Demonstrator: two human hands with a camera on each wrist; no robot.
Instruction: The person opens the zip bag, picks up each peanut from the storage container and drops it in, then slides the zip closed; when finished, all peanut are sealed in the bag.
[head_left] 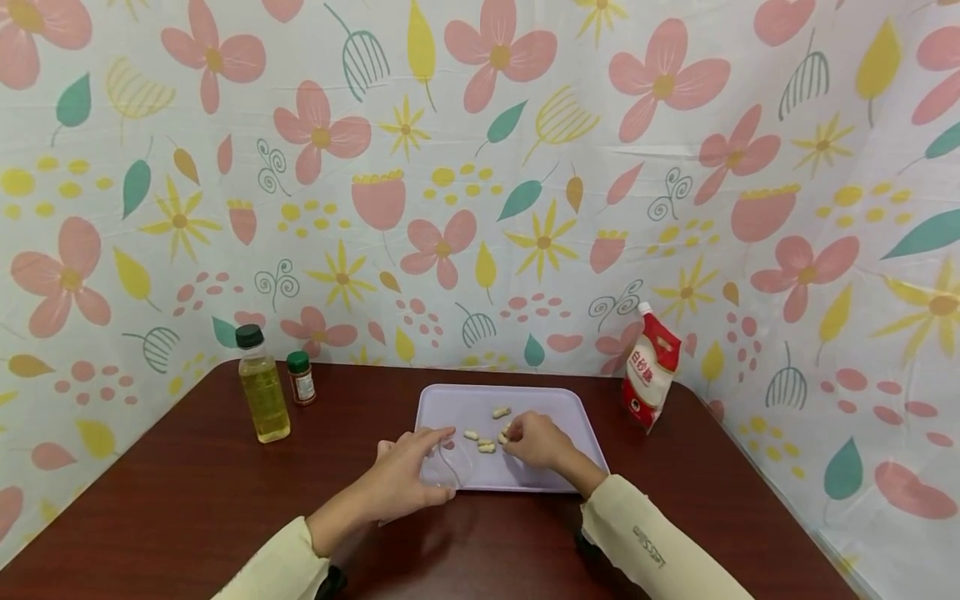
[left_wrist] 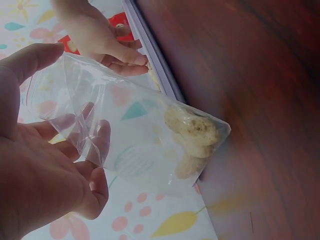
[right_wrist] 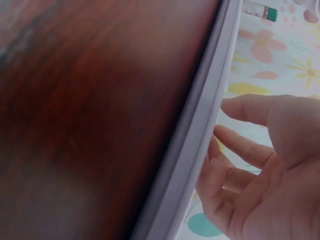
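My left hand [head_left: 408, 475] holds a clear plastic bag [left_wrist: 135, 120] by its mouth, the thumb on one edge and the fingers at the other. Several peanuts [left_wrist: 192, 135] in their shells lie in the bag's bottom corner. Over the lilac tray [head_left: 442, 400], my right hand [head_left: 536, 440] has its fingertips on a peanut [head_left: 503, 437]. More peanuts [head_left: 487, 447] lie loose on the tray between the two hands. In the right wrist view, the tray's rim hides what the right fingertips [right_wrist: 220, 131] touch.
At the left stand a bottle of yellow oil [head_left: 264, 392] and a small green-capped jar [head_left: 302, 379]. A red and white pouch [head_left: 651, 371] stands at the back right of the dark wood table [head_left: 187, 500]. Behind the table hangs a flower-patterned cloth [head_left: 450, 250].
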